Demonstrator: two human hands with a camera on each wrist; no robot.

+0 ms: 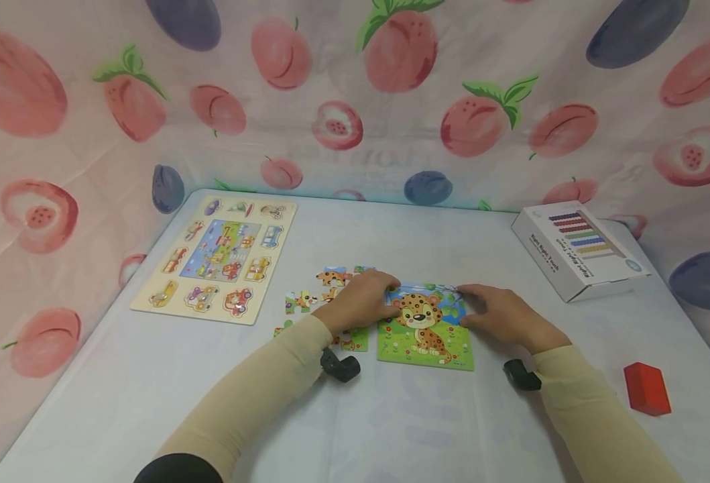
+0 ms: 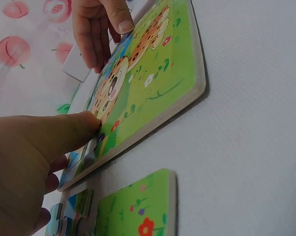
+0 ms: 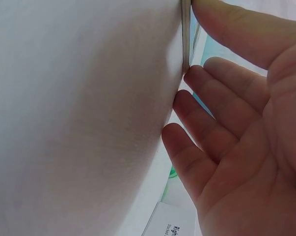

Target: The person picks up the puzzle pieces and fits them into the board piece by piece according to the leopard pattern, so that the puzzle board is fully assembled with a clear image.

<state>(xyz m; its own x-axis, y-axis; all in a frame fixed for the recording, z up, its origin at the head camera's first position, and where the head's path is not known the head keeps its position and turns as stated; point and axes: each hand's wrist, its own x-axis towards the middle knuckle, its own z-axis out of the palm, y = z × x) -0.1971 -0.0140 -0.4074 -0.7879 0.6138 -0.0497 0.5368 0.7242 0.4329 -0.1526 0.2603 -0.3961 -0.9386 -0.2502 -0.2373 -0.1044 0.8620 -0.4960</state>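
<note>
A leopard jigsaw puzzle [image 1: 427,352] lies on the table in the head view, its picture whole. My left hand [image 1: 359,300] holds its upper left side; in the left wrist view the thumb [image 2: 64,135] rests on the picture and the other fingers are partly hidden behind it. My right hand [image 1: 505,316] holds the upper right corner, with the thumb at the side edge and fingertips by the far edge. Several loose jigsaw pieces [image 1: 355,340] with spotted animal and grass prints lie left of the puzzle, partly covered by my left hand and forearm.
A wooden vehicle puzzle board [image 1: 149,300] lies at the back left. At the back right stands a white box [image 1: 562,258] with coloured rows on its lid. A red block [image 1: 647,389] sits right of my right forearm. Fruit-print cloth [image 1: 391,134] hangs behind the table.
</note>
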